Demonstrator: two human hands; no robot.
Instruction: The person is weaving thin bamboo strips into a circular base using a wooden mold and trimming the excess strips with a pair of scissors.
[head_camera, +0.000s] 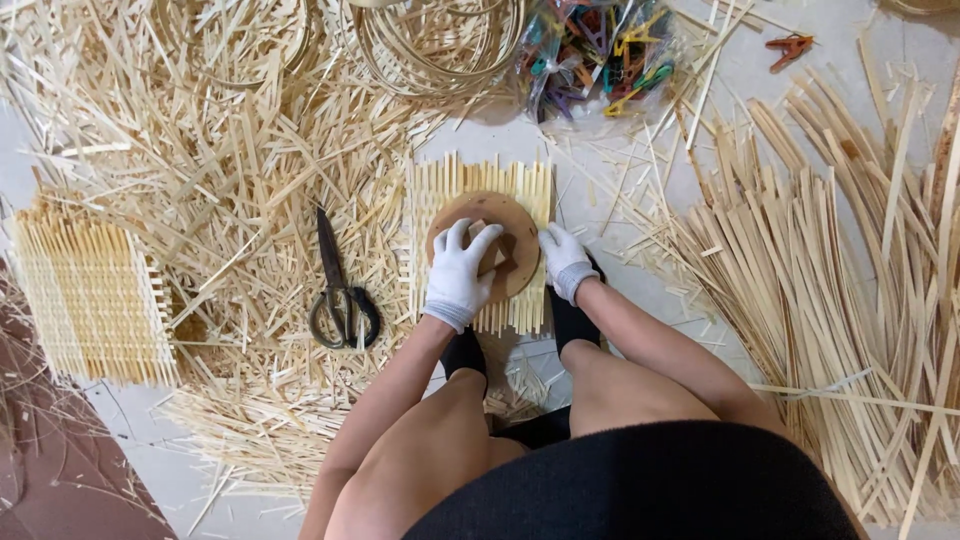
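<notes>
Left hand (458, 272), white glove, fingers spread flat on round brown disc (486, 244) at frame centre, w/ small wood block (492, 256) under fingertips. Right hand (562, 258), gloved, curled on disc's right edge. Disc sits on woven bamboo mat (484, 200). Scissors (341, 294) lie left of mat on loose strips. Stacked mats (92, 296) far left; clip bag (600, 50) top; long strip bundle (830, 300) right.

1. Clear plastic bag (598, 55): lies on the floor at the top centre, crumpled and glossy, and holds many small clips in purple, yellow, green, orange and blue.
2. Labels, signs and screens: none are visible.
</notes>
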